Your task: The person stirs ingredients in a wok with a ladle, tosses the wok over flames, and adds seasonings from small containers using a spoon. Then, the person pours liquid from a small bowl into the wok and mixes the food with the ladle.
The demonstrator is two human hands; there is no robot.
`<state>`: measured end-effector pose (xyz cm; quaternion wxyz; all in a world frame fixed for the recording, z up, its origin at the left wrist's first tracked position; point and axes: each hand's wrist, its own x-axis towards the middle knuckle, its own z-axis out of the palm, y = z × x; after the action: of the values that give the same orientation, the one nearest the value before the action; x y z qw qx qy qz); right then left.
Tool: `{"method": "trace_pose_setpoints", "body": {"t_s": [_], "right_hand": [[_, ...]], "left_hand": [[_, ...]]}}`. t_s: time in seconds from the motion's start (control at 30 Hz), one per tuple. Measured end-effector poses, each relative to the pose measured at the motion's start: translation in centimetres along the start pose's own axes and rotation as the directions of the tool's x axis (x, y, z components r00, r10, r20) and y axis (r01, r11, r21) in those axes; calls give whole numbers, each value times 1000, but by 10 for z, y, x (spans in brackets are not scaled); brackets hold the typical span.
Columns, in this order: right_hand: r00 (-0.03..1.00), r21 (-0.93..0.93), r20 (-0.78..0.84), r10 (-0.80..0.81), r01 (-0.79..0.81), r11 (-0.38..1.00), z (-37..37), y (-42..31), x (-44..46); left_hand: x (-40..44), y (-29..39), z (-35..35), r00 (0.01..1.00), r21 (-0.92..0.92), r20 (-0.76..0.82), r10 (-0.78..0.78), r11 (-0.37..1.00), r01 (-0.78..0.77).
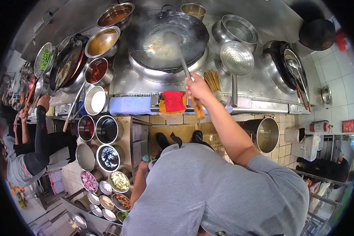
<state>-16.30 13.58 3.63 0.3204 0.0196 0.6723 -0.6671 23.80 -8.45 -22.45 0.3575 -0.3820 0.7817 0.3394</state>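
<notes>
My right hand (198,86) is wrapped round the handle of a long ladle (183,65), its wooden end jutting out below my fist. The ladle's bowl rests among pale, steaming food (157,48) in a large black wok (139,55) on the burner. Low by my side, my left hand (143,166) looks closed, with a small teal bit showing at its top; what that belongs to is hidden. To the right of the wok lie a bamboo brush (213,81) and a perforated strainer (237,59). A red cloth (174,101) hangs at the stove's front edge.
Bowls of sauce (102,42) and pots of dark liquid (107,129) line my left. Ingredient bowls (119,181) stand lower down. Another wok (277,65) is at right, above a large metal pot (267,135). Other people (31,161) work at far left.
</notes>
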Motion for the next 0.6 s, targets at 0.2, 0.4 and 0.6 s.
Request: {"method": "trace_pose_setpoints", "body": {"t_s": [0.2,0.4,0.6], "right_hand": [[973,-185,-168,-160,128,974,-33,-23,56],[919,-365,-239,-314,214,906,-21,-23,101],[989,132,146,8,-27,991,-51,-52,76]], "left_hand": [[24,-44,21,999,93,-17,45,995,-43],[-46,19,16,985,-201,-166,-43,980,9],[-82,39,43,984,-304,-167,-54,953,0]]}}
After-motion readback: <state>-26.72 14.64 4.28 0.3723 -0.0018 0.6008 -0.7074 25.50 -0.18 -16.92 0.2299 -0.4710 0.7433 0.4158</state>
